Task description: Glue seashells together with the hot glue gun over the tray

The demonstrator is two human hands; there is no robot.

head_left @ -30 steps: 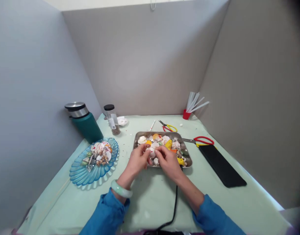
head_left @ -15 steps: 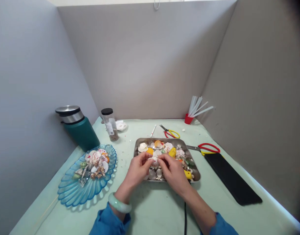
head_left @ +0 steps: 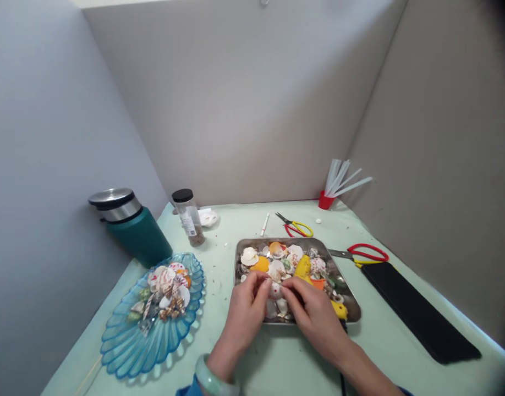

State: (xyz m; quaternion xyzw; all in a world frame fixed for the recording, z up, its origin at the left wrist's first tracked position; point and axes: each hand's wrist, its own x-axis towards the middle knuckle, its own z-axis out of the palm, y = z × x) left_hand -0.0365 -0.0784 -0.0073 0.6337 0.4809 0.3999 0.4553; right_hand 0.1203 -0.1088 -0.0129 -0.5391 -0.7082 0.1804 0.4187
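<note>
A metal tray point(head_left: 351, 306) heaped with coloured seashells sits in the middle of the green table. My left hand point(head_left: 246, 313) and my right hand point(head_left: 312, 314) meet over the tray's near edge. Both pinch a small white shell point(head_left: 275, 290) with red spots between their fingertips. A pale green bangle point(head_left: 213, 379) circles my left wrist. To the left lies a blue glass scalloped plate point(head_left: 126, 344) with a pile of shells on it.
A teal flask point(head_left: 131, 225) and a black-capped jar point(head_left: 189, 215) stand at the back left. Yellow-handled snips point(head_left: 296, 225), red-handled scissors point(head_left: 362, 254), a black flat case point(head_left: 423, 316) and a red cup of white sticks point(head_left: 333, 190) lie to the right. Grey partition walls surround the table.
The view has shifted, so everything sits lower and further right in the picture. My hands stay together over the tray's near edge, still pinching the small shell.
</note>
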